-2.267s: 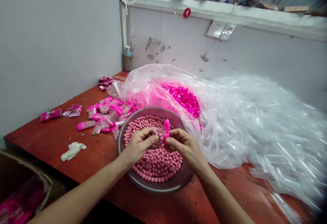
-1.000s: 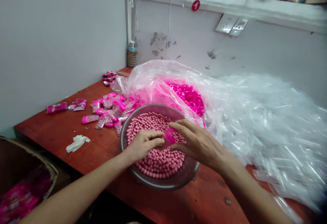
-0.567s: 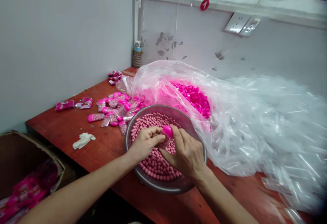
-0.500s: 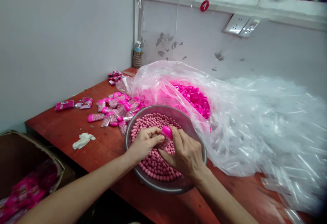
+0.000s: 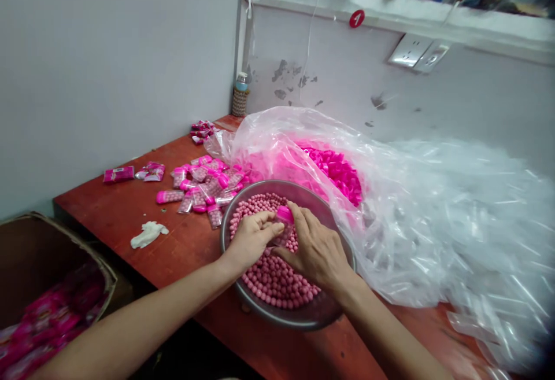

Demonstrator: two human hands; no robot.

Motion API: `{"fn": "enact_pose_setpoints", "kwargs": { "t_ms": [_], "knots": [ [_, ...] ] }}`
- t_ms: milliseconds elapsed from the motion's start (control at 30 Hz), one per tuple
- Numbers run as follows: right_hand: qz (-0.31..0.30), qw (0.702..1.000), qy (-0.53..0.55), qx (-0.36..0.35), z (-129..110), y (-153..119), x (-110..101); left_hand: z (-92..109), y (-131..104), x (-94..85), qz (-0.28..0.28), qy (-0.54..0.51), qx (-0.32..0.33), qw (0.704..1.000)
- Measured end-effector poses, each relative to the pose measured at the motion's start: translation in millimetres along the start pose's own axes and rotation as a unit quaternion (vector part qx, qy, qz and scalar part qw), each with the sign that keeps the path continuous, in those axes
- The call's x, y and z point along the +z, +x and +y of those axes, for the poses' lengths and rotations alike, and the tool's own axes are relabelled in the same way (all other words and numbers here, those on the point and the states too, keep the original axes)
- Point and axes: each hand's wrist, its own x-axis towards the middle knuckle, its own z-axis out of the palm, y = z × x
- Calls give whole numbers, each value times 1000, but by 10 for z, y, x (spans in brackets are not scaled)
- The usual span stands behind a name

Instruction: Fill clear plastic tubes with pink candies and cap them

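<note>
Both my hands meet over a grey bowl [image 5: 299,323] filled with round pink beads [image 5: 277,281]. Between them is a small clear container with a bright pink cap [image 5: 285,213]. My left hand [image 5: 251,240] pinches its clear body between thumb and fingers. My right hand [image 5: 314,247] curls around its other side, with the index finger at the cap and the thumb lower down. Fingers hide part of the clear body. Several filled, pink-capped containers [image 5: 202,186] lie in a heap left of the bowl.
Behind the bowl, a clear plastic bag [image 5: 277,120] holds loose pink caps [image 5: 336,174]. Clear plastic pieces [image 5: 468,224] pile up at right. Pink packets [image 5: 118,174] and a crumpled white scrap [image 5: 148,234] lie on the red table [image 5: 104,218]. A cardboard box [image 5: 39,235] of pink packets stands lower left.
The whole view has shifted slightly, so things appear a little further right and lower. Both hands keep hold of the capped container, with the right index finger still at the cap.
</note>
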Motion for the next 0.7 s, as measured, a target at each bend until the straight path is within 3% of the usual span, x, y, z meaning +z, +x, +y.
{"fn": "enact_pose_setpoints", "kwargs": {
  "t_ms": [333, 467, 567, 633, 700],
  "knots": [
    [88, 995, -34, -9, -137, -40, 173, -71, -30, -63, 8, 17, 1, 1000],
    [45, 998, 37, 4, -55, -7, 140, -28, 26, -50, 20, 1, 4, 1000],
    [-2, 993, 103, 53, 103, 73, 59, 154, 252, -204, 47, -16, 11, 999],
    [-31, 987, 131, 84, 216, 126, 34, 339, 465, -405, 84, 12, 66, 994],
    [-83, 983, 139, 88, 290, 164, 62, 524, 643, -624, 121, 90, 169, 974]
  ]
}}
